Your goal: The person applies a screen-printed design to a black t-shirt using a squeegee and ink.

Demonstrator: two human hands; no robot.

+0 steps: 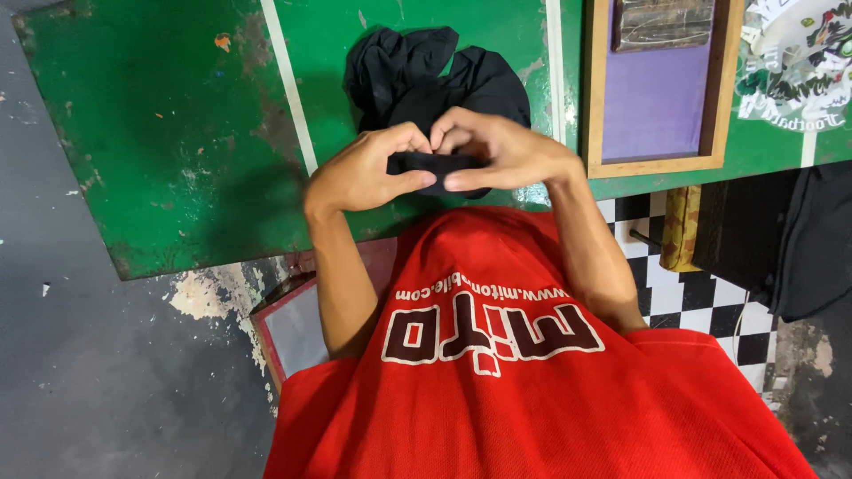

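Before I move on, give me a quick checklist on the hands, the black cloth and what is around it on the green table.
1. Left hand gripping the black cloth: ok, thumb and fingers pinch its near edge.
2. Right hand gripping the same edge: ok, the fingertips of both hands meet above it.
3. Cloth lying flat: not ok, the rest is bunched in a heap behind the hands.
4. Cloth fully on the green table: ok.
5. Wooden frame with the purple panel apart from the cloth: ok, a white stripe lies between.
6. Cloth's inner side or label: cannot tell, folds hide it.
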